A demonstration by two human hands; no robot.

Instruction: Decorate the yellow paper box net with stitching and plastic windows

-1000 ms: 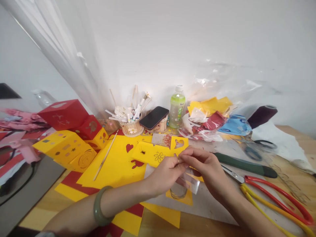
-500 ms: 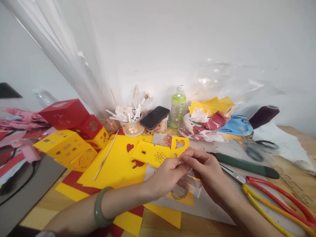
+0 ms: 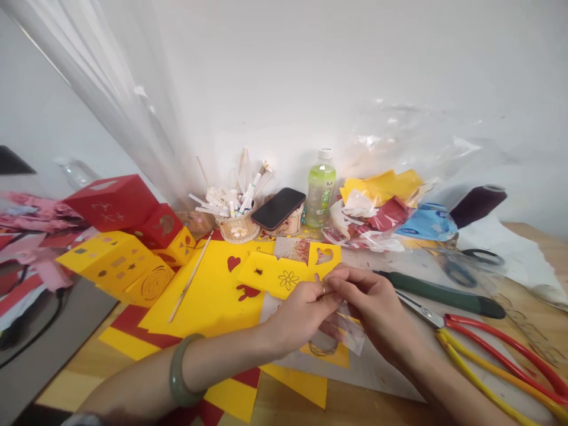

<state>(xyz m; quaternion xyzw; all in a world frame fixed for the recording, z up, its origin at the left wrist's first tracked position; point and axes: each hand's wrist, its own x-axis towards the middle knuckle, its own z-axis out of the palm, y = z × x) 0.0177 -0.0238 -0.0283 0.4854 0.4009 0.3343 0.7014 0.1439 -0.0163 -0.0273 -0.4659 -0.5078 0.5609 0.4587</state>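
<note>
Both hands meet fingertip to fingertip above the work surface. My left hand, with a green bangle on its forearm, is closed in a pinch. Against it, my right hand pinches too; anything between the fingertips is too small or hidden to make out. Under the hands lie a clear plastic strip and a coil of thin wire on a piece of yellow paper. Just beyond my left hand is a yellow card with a drawn flower and a small dark object.
Red-and-yellow-handled scissors and a dark green-handled tool lie at the right. Yellow and red paper boxes stand at the left. Behind are a pen basket, a phone, a green drink bottle and a plastic bag of scraps.
The hands stay pinched together almost in the same place. The view has shifted very slightly.
</note>
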